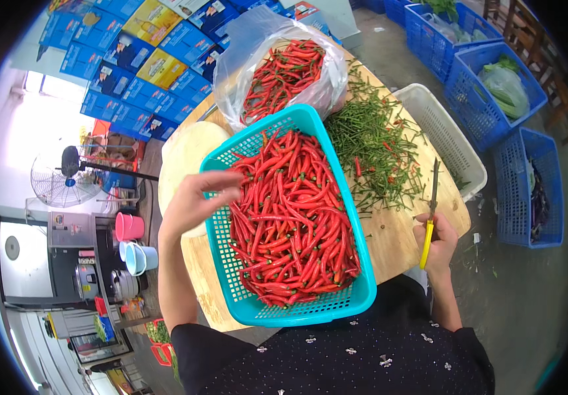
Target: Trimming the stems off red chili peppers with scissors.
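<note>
A turquoise plastic basket (363,276) full of red chili peppers (293,217) stands on the wooden table (387,247) in front of me. Blurred, my left hand (209,197) hovers over the basket's left rim, fingers partly apart and pointing at the peppers; no pepper shows in it. At the table's right edge my right hand (439,242) holds scissors with yellow handles (427,244), blades pointing away from me. Cut green stems (372,148) lie heaped right of the basket, with a few red bits among them. Behind the basket, a clear plastic bag (331,94) holds more red chilies (284,74).
A round pale board (180,148) lies left of the basket. Beyond the table's right edge are a white plastic basket (476,173) and blue crates (471,94) with vegetables. Stacked blue cartons (135,94) stand at the back left, a fan (66,177) at the left.
</note>
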`<state>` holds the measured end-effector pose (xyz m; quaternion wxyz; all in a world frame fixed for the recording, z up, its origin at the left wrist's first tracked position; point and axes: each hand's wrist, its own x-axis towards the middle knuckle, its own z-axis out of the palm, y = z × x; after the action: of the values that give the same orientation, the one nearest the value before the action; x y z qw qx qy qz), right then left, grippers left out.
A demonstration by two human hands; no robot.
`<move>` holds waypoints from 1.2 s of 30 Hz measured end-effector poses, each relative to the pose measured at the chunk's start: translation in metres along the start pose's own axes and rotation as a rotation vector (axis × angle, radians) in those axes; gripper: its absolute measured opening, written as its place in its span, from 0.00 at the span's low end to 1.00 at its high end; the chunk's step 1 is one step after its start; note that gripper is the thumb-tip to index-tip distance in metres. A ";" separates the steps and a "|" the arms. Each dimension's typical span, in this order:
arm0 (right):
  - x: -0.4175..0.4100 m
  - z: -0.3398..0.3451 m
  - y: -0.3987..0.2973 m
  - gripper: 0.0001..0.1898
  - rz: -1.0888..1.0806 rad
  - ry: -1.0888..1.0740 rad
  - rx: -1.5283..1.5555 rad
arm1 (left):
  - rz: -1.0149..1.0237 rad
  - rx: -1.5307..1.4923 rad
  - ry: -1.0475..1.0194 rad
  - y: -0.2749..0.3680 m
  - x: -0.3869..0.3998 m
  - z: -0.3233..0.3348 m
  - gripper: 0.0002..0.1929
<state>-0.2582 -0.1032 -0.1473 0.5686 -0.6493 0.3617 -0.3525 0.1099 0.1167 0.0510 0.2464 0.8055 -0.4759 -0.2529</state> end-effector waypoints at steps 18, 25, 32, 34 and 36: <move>-0.002 -0.002 -0.005 0.08 -0.121 0.022 -0.076 | 0.347 0.710 0.343 -0.006 0.052 0.056 0.26; -0.002 -0.001 -0.001 0.10 -0.211 0.058 -0.144 | 0.112 0.205 0.535 -0.038 0.126 -0.017 0.10; -0.004 -0.002 0.004 0.14 -0.252 0.085 -0.125 | 0.019 0.579 0.335 -0.091 0.242 0.005 0.13; -0.003 -0.002 0.006 0.14 -0.274 0.093 -0.143 | -0.017 0.645 0.289 -0.107 0.258 0.013 0.13; -0.004 0.000 0.006 0.14 -0.263 0.086 -0.117 | -0.076 0.653 0.227 -0.113 0.266 0.013 0.13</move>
<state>-0.2607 -0.1005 -0.1530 0.4629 -0.7073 0.3174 -0.4298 0.2853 -0.0741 -0.0768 0.0176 0.8820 -0.4710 -0.0051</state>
